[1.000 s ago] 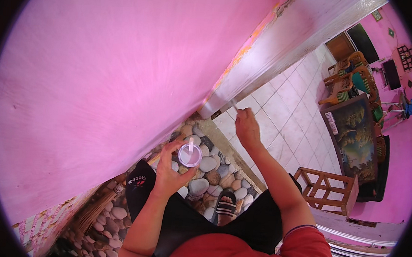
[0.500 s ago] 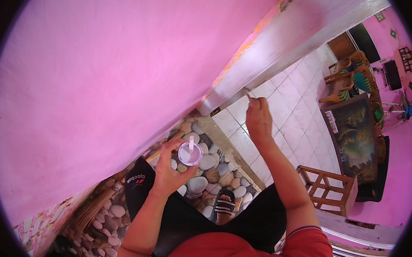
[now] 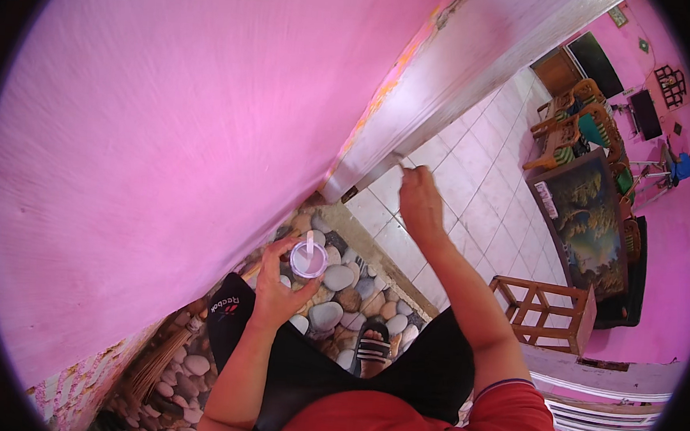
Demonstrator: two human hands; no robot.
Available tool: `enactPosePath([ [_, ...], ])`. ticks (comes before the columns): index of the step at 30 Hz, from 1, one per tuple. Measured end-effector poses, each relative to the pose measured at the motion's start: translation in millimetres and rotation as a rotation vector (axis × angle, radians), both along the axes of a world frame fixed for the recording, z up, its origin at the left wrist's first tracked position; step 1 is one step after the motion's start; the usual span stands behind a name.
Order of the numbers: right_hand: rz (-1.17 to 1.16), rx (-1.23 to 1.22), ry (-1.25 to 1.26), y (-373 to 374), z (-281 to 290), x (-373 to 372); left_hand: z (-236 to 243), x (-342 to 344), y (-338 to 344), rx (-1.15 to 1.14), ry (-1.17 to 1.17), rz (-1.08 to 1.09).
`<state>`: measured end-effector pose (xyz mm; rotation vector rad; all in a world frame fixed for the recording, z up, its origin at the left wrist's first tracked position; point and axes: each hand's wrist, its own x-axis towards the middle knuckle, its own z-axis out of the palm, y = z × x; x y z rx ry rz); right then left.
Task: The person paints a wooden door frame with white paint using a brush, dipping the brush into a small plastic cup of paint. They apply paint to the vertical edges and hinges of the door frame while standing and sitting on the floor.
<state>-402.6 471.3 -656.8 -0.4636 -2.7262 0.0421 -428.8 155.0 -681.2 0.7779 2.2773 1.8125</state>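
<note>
Since a second ago, the right hand [image 3: 422,207] has shifted a little along the whitish door frame [image 3: 429,103], farther from its bottom end. At far left, a pink wall [image 3: 169,144] rises beside a straw broom [image 3: 164,354]. Next, the left hand [image 3: 276,291] curves fingers and thumb round a clear cup [image 3: 325,263], above the pebble-patterned floor [image 3: 325,316] near its edge with the tiles; a pale stick [image 3: 310,243] stands in it. Beyond, the frame looks only partly finished: its face is mostly pale, but a ragged orange strip [image 3: 381,95] along the wall's edge is left rough. Over the left edge of the tiled floor [image 3: 488,160], the right hand pinches a thin, blurred tool [image 3: 398,155] close to the frame; contact is unclear. Farther right stands a wooden rack [image 3: 539,310].
</note>
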Motion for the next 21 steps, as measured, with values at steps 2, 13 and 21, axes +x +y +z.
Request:
enactPosePath([
  [2, 0.041, 0.010, 0.146, -3, 40, 7, 0, 2, -5, -0.004, -0.007, 0.009],
  [13, 0.057, -0.628, 0.280, -61, 103, 65, -2, -4, -2, 0.006, -0.028, 0.039],
  [21, 0.375, -0.767, 0.032, -125, 150, 66, -3, -6, -6, 0.043, -0.044, -0.019],
])
